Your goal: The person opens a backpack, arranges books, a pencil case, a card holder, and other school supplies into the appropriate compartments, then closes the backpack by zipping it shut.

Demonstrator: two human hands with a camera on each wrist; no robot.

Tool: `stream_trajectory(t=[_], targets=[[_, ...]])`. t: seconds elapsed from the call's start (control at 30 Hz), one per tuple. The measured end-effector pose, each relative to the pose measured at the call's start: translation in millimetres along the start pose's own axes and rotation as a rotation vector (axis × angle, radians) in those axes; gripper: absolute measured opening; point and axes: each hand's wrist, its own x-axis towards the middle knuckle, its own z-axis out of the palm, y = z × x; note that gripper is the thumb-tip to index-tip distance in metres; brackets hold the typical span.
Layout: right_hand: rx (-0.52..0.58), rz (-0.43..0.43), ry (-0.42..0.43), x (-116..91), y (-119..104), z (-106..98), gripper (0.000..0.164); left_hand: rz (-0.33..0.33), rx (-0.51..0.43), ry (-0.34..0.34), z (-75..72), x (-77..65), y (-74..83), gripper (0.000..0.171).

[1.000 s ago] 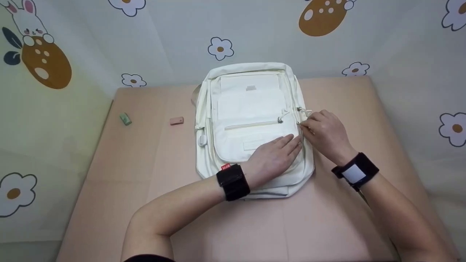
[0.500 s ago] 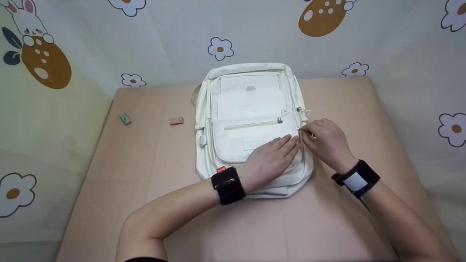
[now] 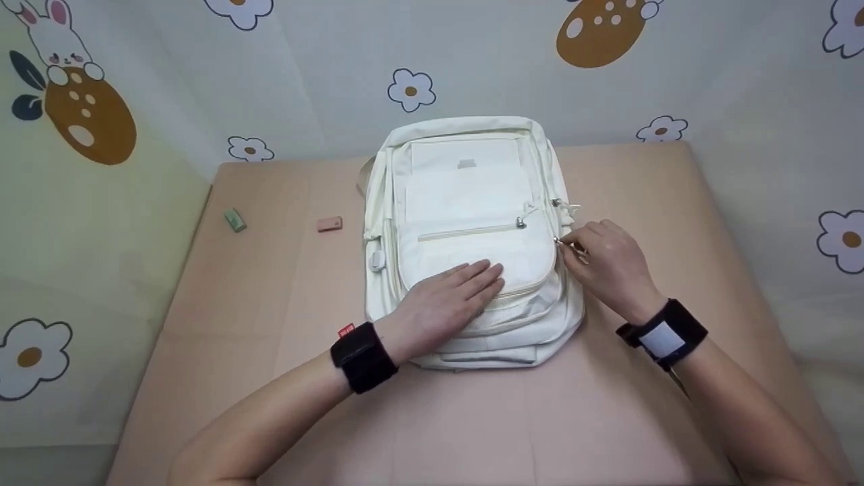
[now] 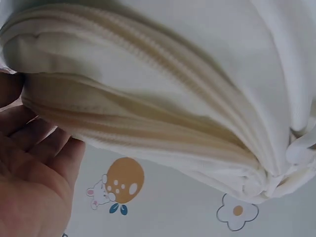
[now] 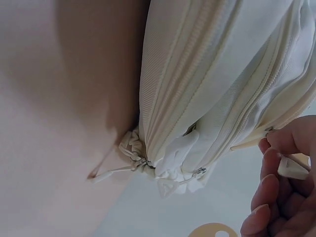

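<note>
A white backpack (image 3: 472, 189) lies front side up on the table, its front pocket zippers facing upward. My left hand (image 3: 442, 310) rests with extended fingers on the lower front pocket. In the left wrist view, its fingers (image 4: 64, 153) lie against the fabric beside the curved zippers. At the bag's right edge, my right hand (image 3: 607, 266) pinches a zipper pull (image 5: 293, 169) between thumb and fingers; its pale tab pokes out in the right wrist view. The metal slider (image 5: 269, 129) sits just beyond the fingertips. Other zipper pulls (image 5: 170, 186) hang farther along the side.
Left of the backpack on the pinkish table (image 3: 256, 378) lie a pink eraser-like block (image 3: 330, 223) and a green one (image 3: 235, 220). A patterned cloth (image 3: 324, 61) encloses the back and sides.
My right hand has moved down the bag's right edge with the zipper pull. My left hand has slid left and down across the front pocket, away from the right edge.
</note>
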Motion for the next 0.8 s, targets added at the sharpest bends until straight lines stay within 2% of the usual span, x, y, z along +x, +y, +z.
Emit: stream_trajectory(t=[0.13,0.27,0.5,0.8], targets=[[-0.011,-0.022,0.014,-1,0,-1,0.007,-0.003,-0.049,0.042,4.7,-1.2,-2.4,0.051],[-0.034,-0.033,0.022,-2,-2,-2,0.008,-0.013,-0.069,0.048,5.6,-0.6,-2.1,0.051],[-0.072,-0.073,0.039,-10,-13,-9,0.006,-0.016,0.032,0.005,5.4,0.6,0.9,0.050],[-0.111,-0.109,0.027,-24,-45,-22,0.009,-0.020,0.025,-0.004,5.9,1.2,1.0,0.051]])
